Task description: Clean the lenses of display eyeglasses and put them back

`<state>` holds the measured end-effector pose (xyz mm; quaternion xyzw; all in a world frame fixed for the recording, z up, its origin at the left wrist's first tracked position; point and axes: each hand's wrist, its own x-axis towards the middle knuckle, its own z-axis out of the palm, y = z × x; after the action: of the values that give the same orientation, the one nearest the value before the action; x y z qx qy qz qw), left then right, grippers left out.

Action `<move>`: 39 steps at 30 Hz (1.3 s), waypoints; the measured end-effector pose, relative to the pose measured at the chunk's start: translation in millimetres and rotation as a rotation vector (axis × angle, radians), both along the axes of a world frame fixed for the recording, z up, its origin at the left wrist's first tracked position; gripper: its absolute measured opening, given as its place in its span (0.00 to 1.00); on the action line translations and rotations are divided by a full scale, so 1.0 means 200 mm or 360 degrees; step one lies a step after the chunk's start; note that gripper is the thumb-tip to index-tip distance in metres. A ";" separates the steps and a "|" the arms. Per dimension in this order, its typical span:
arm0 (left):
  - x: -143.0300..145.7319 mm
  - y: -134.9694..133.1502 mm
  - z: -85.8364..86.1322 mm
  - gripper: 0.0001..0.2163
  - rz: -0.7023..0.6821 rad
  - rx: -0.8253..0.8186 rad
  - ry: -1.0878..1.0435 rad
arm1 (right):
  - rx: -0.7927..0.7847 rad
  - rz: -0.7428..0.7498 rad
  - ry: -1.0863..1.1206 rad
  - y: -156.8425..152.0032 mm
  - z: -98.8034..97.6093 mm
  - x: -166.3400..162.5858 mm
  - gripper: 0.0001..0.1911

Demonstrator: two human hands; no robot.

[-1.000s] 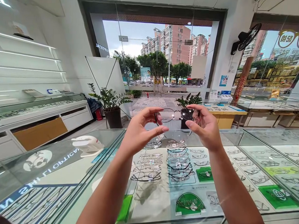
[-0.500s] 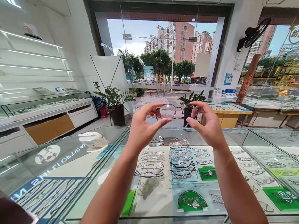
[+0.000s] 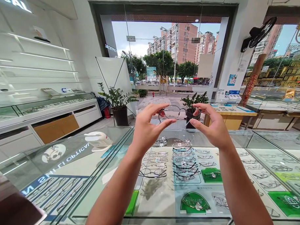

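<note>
I hold a pair of thin dark-rimmed glasses [image 3: 173, 112] up at arm's length, above a glass display counter [image 3: 105, 179]. My left hand [image 3: 147, 130] pinches the left end of the frame between thumb and fingers. My right hand [image 3: 213, 126] pinches the right end, partly hiding that lens. Below my hands, inside the counter, lie rows of eyeglass frames [image 3: 182, 164] on white trays, with green display cards [image 3: 194, 202] among them.
A white device [image 3: 98, 140] sits on the counter top at left. Two potted plants [image 3: 117, 100] stand on the floor before the glass shopfront [image 3: 167, 59]. White shelves [image 3: 32, 64] and another showcase line the left wall. More glass cases [image 3: 277, 160] run along the right.
My view has drifted a little left, so the shop has shifted right in the picture. Both hands keep their pinch on the glasses, raised slightly and moved with the view.
</note>
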<state>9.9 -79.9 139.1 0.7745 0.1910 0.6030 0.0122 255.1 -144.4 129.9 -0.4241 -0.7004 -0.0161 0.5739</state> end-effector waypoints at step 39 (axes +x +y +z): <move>-0.05 0.06 0.03 0.22 -0.0101 -0.0392 0.0133 | 0.0049 -0.0041 -0.0048 -0.02 0.01 -0.02 0.22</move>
<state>-0.4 -67.7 144.6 0.7972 0.2392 0.5416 0.1182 250.6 -148.8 131.9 -0.4241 -0.7031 -0.0407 0.5693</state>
